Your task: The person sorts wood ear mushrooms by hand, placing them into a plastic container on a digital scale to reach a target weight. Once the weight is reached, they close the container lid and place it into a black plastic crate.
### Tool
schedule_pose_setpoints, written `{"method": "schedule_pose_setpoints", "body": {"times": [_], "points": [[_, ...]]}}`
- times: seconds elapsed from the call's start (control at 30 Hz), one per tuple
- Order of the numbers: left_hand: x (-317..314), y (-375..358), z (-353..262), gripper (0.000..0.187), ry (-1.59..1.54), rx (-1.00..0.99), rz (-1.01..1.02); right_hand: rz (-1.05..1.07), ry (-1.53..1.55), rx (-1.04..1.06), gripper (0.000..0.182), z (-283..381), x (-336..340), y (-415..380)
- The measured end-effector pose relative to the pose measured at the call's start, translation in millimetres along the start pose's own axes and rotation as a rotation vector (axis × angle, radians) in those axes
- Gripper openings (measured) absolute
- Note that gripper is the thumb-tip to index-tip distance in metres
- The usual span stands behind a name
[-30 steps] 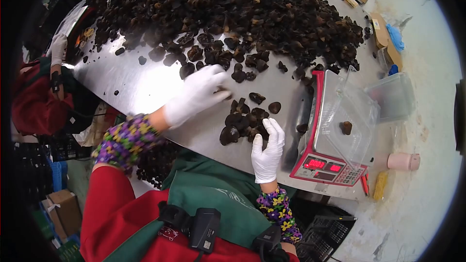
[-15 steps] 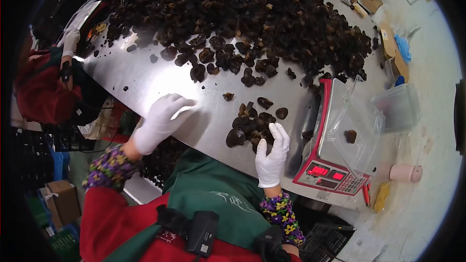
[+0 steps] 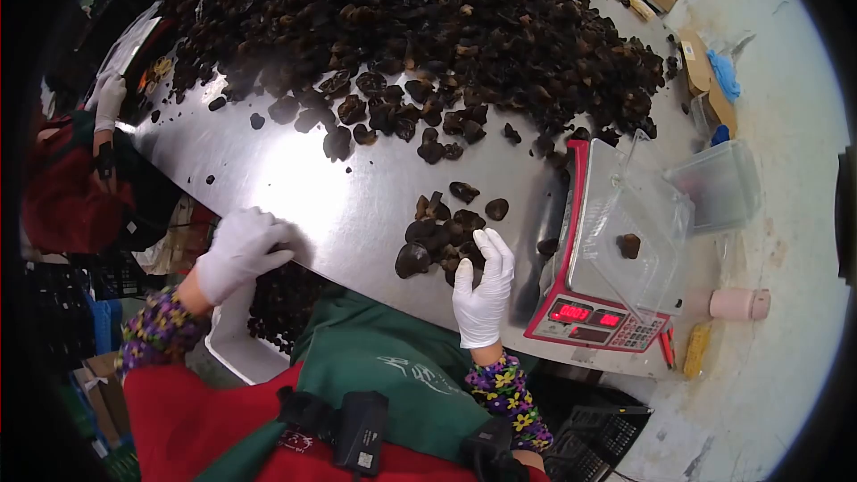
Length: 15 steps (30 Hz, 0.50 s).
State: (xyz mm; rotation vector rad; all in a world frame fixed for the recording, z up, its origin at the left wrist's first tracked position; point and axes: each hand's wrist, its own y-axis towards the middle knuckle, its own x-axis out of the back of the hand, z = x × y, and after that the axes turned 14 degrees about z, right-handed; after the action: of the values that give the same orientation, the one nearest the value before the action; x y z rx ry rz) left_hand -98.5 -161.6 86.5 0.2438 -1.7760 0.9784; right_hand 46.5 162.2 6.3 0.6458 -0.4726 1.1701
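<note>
Over the table's near edge, my left hand in a white glove has its fingers curled in. What it holds, if anything, is hidden. Below it, a white box contains dark pieces. My gloved right hand is open, thumb apart from the stretched fingers, at the right side of a small heap of dark wood ear mushrooms. Its fingertips are against or just beside the heap. To its right, a red-framed digital scale has one brown mushroom piece on its clear tray.
A large mound of wood ear mushrooms covers the far part of the metal table. Right of the scale are a clear plastic container and a pink cup. At far left, a co-worker's gloved hand shows.
My left hand has moved left and down toward the table edge, its fingers curling in. My right hand stays beside the small heap. The whole view has shifted slightly.
</note>
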Motion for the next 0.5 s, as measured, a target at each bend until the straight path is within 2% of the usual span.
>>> {"method": "schedule_pose_setpoints", "body": {"times": [0.03,0.1,0.13,0.2,0.23,0.3,0.33,0.37,0.43,0.5], "points": [[1,-16,4,0.023,0.057,0.098,0.010,0.002,0.000,0.009,0.046,0,-1,0],[2,-26,5,0.024,-0.133,0.115,-0.172,0.010,0.002,0.013,0.047,0,-1,1],[0,-21,4,0.024,-0.134,0.120,-0.174,0.011,-0.001,0.017,0.047,1,-2,2],[0,12,-2,0.019,-0.211,0.008,-0.426,0.014,-0.002,0.025,0.049,0,-2,2],[9,29,-11,0.018,-0.245,-0.054,-0.426,0.014,-0.007,0.029,0.050,-1,-2,1],[23,77,-27,0.029,-0.223,-0.231,-0.539,0.004,-0.018,0.029,0.050,-2,-2,0],[24,109,-33,0.035,-0.177,-0.260,-0.592,-0.002,-0.021,0.023,0.051,-2,-2,0],[28,140,-41,0.045,-0.102,-0.239,-0.686,-0.010,-0.026,0.028,0.051,-2,-2,-1],[50,188,-65,0.067,-0.076,-0.142,-0.665,-0.024,-0.031,0.012,0.051,-3,-3,-1],[60,235,-80,0.075,-0.030,-0.141,-0.760,-0.030,-0.043,0.009,0.050,-1,-2,-1]]}}
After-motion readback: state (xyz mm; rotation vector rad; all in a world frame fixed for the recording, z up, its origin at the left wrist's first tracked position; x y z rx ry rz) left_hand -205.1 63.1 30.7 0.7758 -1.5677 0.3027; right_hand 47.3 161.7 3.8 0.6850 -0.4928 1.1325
